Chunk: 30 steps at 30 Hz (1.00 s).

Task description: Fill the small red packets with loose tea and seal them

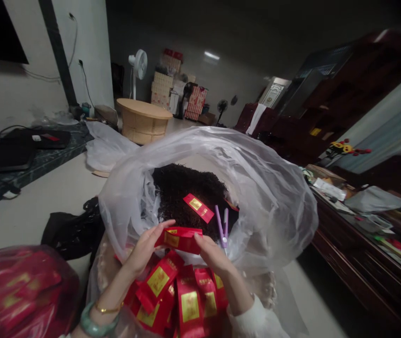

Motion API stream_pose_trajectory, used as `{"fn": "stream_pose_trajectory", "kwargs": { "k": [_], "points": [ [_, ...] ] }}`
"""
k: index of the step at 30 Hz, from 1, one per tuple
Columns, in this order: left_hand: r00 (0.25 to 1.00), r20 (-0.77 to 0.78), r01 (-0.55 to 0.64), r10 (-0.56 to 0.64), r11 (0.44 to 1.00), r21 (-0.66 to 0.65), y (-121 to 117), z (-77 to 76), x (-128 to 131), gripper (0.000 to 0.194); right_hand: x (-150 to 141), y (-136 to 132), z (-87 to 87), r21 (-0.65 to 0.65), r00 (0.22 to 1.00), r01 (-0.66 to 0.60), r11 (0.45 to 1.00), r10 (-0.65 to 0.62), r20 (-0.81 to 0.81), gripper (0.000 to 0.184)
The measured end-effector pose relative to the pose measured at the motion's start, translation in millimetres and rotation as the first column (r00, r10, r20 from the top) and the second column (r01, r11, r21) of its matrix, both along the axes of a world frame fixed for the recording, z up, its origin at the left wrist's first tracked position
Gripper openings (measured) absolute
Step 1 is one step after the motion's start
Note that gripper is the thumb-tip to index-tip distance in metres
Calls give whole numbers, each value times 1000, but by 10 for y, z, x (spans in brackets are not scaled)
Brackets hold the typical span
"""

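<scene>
While handheld, red packet crosswise

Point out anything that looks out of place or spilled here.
The purple tool lies spread in a V by dark shreds at the mouth of the plastic bag, seemingly an odd spot for a tool. I see no spill.

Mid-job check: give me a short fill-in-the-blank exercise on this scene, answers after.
The left hand and right hand hold a packet that is mainly ____.
The dark heap lies inside a translucent plastic ____.
In the picture, the purple tool lies to the ____ of the packet atop the heap.
The green bangle rings the ____ wrist.

Missing words: red; bag; right; left.
</scene>
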<state>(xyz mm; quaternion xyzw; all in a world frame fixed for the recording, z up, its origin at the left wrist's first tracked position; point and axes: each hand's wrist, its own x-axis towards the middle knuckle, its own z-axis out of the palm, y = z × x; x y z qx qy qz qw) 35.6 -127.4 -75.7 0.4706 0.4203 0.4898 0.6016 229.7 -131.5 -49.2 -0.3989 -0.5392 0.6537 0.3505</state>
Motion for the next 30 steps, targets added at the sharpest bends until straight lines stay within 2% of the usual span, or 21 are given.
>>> {"fn": "stream_pose_trajectory", "kwargs": {
  "k": [1,2,3,4,6,8,10,13,16,18,20,21,22,23,26,28,30],
  "points": [
    [992,-95,-77,87,991,108,19,-31,7,57,-3,31,-15,1,1000,0,1000,0,-7,66],
    [954,-186,-183,236,947,263,34,-60,18,55,-7,65,-24,11,1000,1,1000,-1,0,68],
    [882,-275,-237,384,864,445,43,-83,33,55,-12,101,-25,29,1000,1,1000,-2,16,68],
    [792,-357,-204,495,766,610,47,-99,50,57,-18,136,-18,51,999,-2,999,0,36,69],
    [628,-490,1,604,630,777,46,-106,85,61,-37,197,16,95,997,-20,995,13,77,71],
    [498,-576,179,648,573,800,52,-95,116,64,-66,240,65,132,992,-36,991,19,127,73],
    [452,-604,243,656,561,791,82,-92,139,66,-101,262,114,168,984,-46,985,16,176,74],
    [532,-581,224,616,559,799,162,-129,144,63,-140,274,158,208,979,-83,975,42,197,72],
    [607,-534,135,588,586,799,235,-182,105,57,-122,317,149,253,983,-98,962,54,176,69],
    [619,-493,36,611,605,795,264,-206,57,50,-65,398,117,335,985,-2,942,-55,161,69],
    [617,-451,-75,644,619,782,282,-225,3,39,23,529,63,491,942,157,857,-279,186,61],
    [614,-436,-127,658,628,768,288,-237,-23,35,74,605,25,591,884,219,776,-414,217,54],
    [610,-429,-173,666,641,748,294,-252,-45,32,123,682,-18,680,812,209,703,-512,280,50],
    [604,-431,-212,671,656,724,300,-272,-62,32,167,754,-66,733,739,163,660,-574,353,52],
    [580,-454,-270,676,685,676,317,-352,-82,37,223,876,-195,764,578,40,644,-639,508,51],
    [560,-456,-268,692,672,690,324,-401,-70,42,175,856,-236,792,569,20,610,-659,493,39],
    [543,-452,-241,707,648,723,323,-432,-40,44,63,772,-237,835,635,3,550,-646,423,27]
  ]
}}
